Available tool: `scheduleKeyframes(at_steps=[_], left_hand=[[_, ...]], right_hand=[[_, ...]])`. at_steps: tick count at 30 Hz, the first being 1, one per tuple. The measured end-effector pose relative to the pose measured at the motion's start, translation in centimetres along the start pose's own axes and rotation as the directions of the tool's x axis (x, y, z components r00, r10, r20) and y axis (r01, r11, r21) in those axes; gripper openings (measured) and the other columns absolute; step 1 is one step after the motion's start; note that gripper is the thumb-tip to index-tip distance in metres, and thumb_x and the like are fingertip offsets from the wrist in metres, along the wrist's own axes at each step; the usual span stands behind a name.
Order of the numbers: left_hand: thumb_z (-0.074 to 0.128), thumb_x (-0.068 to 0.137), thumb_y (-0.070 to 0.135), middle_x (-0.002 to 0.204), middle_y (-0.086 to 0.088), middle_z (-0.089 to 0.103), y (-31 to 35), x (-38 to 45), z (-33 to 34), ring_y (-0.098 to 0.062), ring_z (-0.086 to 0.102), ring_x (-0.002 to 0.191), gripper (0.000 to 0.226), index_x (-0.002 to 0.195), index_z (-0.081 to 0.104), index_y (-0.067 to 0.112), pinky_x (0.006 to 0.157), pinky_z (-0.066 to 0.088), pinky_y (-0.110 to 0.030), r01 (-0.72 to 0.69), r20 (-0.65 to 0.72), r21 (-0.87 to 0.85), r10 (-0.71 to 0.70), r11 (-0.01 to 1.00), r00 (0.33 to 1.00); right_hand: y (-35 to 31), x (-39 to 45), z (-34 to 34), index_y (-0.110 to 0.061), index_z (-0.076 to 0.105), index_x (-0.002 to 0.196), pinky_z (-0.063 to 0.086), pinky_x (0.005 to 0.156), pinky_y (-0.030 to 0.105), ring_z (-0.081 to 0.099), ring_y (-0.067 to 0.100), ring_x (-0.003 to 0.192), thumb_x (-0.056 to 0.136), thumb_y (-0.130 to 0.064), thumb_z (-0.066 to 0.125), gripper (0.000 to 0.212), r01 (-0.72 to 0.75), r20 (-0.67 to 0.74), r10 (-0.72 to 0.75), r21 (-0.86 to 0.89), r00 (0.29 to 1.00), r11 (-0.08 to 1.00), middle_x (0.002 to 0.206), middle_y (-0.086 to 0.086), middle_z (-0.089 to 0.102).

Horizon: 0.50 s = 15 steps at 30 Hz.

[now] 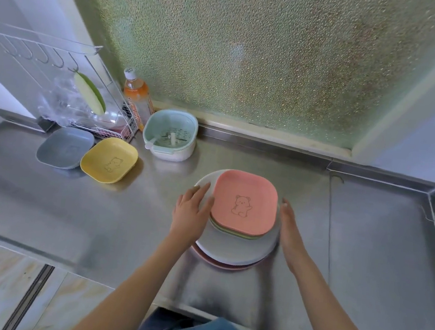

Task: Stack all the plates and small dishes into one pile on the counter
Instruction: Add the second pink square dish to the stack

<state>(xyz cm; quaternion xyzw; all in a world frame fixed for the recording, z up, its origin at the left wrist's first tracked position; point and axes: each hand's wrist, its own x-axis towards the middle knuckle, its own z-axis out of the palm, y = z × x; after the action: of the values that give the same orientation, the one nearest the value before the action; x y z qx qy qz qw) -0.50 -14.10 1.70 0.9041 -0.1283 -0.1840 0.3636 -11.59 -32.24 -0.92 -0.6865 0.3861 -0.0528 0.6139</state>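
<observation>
A pile stands on the steel counter (82,211): a pink small dish (245,199) with a bear drawing lies on top of other small dishes, on a white round plate (236,249) over a pink plate (223,265). My left hand (191,211) rests flat against the pile's left side, fingers apart. My right hand (289,225) stands edge-on at the pile's right side, fingers straight. Neither hand holds anything. At the far left lie a yellow small dish (108,159) and a grey small dish (65,147), side by side.
A mint and white strainer bowl (170,134) sits behind the pile. An orange drink bottle (137,97) and a wire rack (64,83) with clear plastic and a green-edged item stand at the back left. A frosted window rises behind. The counter has a raised rim on the right.
</observation>
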Motion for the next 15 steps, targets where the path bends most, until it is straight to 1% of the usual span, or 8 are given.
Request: scheduleKeyframes(at_steps=[1, 2, 3, 4, 6, 8, 11, 15], left_hand=[[0.038, 0.096, 0.044, 0.151, 0.002, 0.035, -0.1, 0.0, 0.2, -0.020, 0.026, 0.140, 0.047, 0.142, 0.036, 0.035, 0.115, 0.017, -0.037, -0.014, 0.015, 0.020, 0.014, 1.000, 1.000], [0.037, 0.094, 0.049, 0.152, 0.004, 0.033, -0.2, 0.0, 0.5, -0.019, 0.022, 0.142, 0.050, 0.142, 0.035, 0.038, 0.117, 0.016, -0.040, -0.022, 0.032, 0.025, 0.021, 0.999, 0.999], [0.033, 0.089, 0.057, 0.153, 0.006, 0.032, -0.3, 0.0, 0.7, -0.017, 0.020, 0.143, 0.055, 0.142, 0.035, 0.039, 0.119, 0.014, -0.042, -0.029, 0.042, 0.004, 0.029, 1.000, 0.999], [0.027, 0.083, 0.063, 0.153, 0.005, 0.033, -0.4, 0.1, 0.9, -0.017, 0.019, 0.145, 0.065, 0.141, 0.036, 0.038, 0.120, 0.012, -0.041, -0.038, 0.035, -0.044, 0.039, 0.998, 0.999], [0.019, 0.076, 0.065, 0.152, 0.002, 0.037, -0.8, 0.5, 1.1, -0.019, 0.020, 0.145, 0.076, 0.142, 0.039, 0.031, 0.120, 0.008, -0.031, -0.041, 0.015, -0.143, 0.044, 0.989, 0.999], [0.022, 0.082, 0.058, 0.151, 0.001, 0.038, -1.4, 0.7, 0.7, -0.020, 0.020, 0.146, 0.070, 0.142, 0.041, 0.026, 0.118, 0.006, -0.025, -0.029, 0.006, -0.172, 0.031, 0.985, 1.000], [0.026, 0.089, 0.045, 0.150, 0.001, 0.039, -2.5, 1.1, -0.9, -0.020, 0.022, 0.145, 0.058, 0.141, 0.043, 0.025, 0.119, 0.007, -0.027, -0.017, -0.016, -0.185, 0.015, 0.983, 1.000], [0.028, 0.089, 0.038, 0.147, 0.000, 0.044, -3.7, 1.8, -3.4, -0.019, 0.029, 0.141, 0.056, 0.139, 0.046, 0.021, 0.120, 0.007, -0.028, -0.017, -0.052, -0.180, 0.008, 0.984, 0.999]], right_hand=[[0.7, 0.1, 0.4, -0.033, 0.029, 0.145, 0.015, 0.119, 0.037, 0.026, 0.009, 0.141, 0.080, -0.080, 0.028, 0.081, -0.011, 0.014, 0.011, 0.029, 1.000, 1.000, 0.154, -0.010, 0.029], [1.6, 0.4, 0.8, -0.035, 0.032, 0.144, 0.019, 0.119, 0.042, 0.029, 0.009, 0.140, 0.069, -0.090, 0.029, 0.094, -0.014, 0.012, 0.014, 0.057, 1.000, 0.998, 0.152, -0.011, 0.033], [2.3, 0.8, 1.1, -0.035, 0.034, 0.143, 0.022, 0.117, 0.044, 0.032, 0.010, 0.138, 0.063, -0.094, 0.031, 0.099, -0.009, 0.009, 0.008, 0.101, 1.000, 0.995, 0.150, -0.010, 0.037], [2.5, 0.8, 1.4, -0.034, 0.037, 0.142, 0.024, 0.117, 0.044, 0.034, 0.011, 0.137, 0.061, -0.094, 0.034, 0.101, -0.010, 0.005, 0.010, 0.141, 1.000, 0.990, 0.149, -0.008, 0.039], [1.7, 0.5, 2.1, -0.031, 0.039, 0.141, 0.026, 0.116, 0.042, 0.037, 0.011, 0.136, 0.062, -0.093, 0.037, 0.101, -0.018, 0.006, 0.017, 0.190, 1.000, 0.982, 0.147, -0.007, 0.042], [1.0, 0.5, 2.9, -0.030, 0.040, 0.141, 0.026, 0.116, 0.039, 0.038, 0.009, 0.135, 0.062, -0.091, 0.037, 0.100, -0.005, 0.023, 0.000, 0.209, 1.000, 0.978, 0.146, -0.007, 0.043], [1.0, 1.2, 4.8, -0.032, 0.040, 0.141, 0.024, 0.117, 0.042, 0.035, 0.009, 0.137, 0.064, -0.090, 0.039, 0.097, -0.008, 0.049, -0.003, 0.216, 0.999, 0.976, 0.148, -0.009, 0.040], [1.1, 2.7, 7.9, -0.037, 0.040, 0.140, 0.023, 0.117, 0.044, 0.034, 0.008, 0.137, 0.065, -0.090, 0.042, 0.092, -0.042, 0.118, 0.017, 0.209, 0.993, 0.977, 0.149, -0.012, 0.039]])
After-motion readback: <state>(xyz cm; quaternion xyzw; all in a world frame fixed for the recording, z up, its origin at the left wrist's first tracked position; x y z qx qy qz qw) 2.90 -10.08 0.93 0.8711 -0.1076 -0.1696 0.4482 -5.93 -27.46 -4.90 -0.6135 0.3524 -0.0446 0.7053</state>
